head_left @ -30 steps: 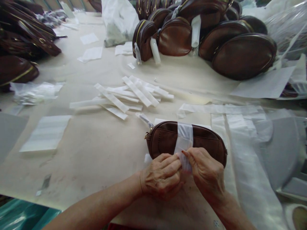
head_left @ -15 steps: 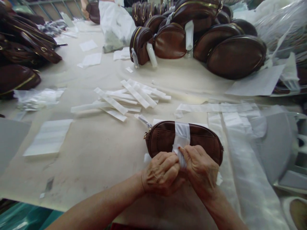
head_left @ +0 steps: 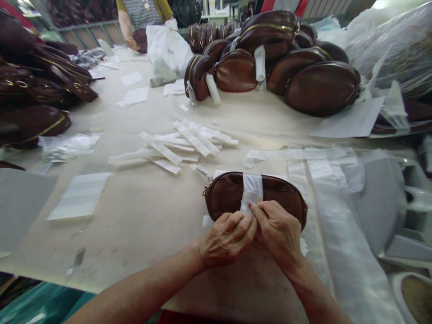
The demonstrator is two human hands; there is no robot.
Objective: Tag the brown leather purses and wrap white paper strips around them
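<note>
A small brown leather bag (head_left: 283,193) lies on the table in front of me, its zipper pull wrapped in clear plastic at the left end. Around its middle runs a white paper strip (head_left: 252,185). My left hand (head_left: 229,236) is closed at the bag's near edge, fingertips pinching the lower end of the strip. Right beside it, my right hand (head_left: 278,231) is closed too, its thumb and fingers pressed on the same strip. The fingers hide the strip's end and part of the bag's near side.
Loose white strips (head_left: 175,144) lie beyond the bag. Brown bags are piled at the back (head_left: 320,87) and at the left (head_left: 30,121). A white sheet (head_left: 81,195) lies on the left; translucent sheeting (head_left: 340,225) covers the right. A person (head_left: 141,18) handles a brown item at the far end.
The view has tilted up slightly, showing more of the far person. My left fingers have shifted up and straightened somewhat along the strip; the right hand keeps its pinch.
</note>
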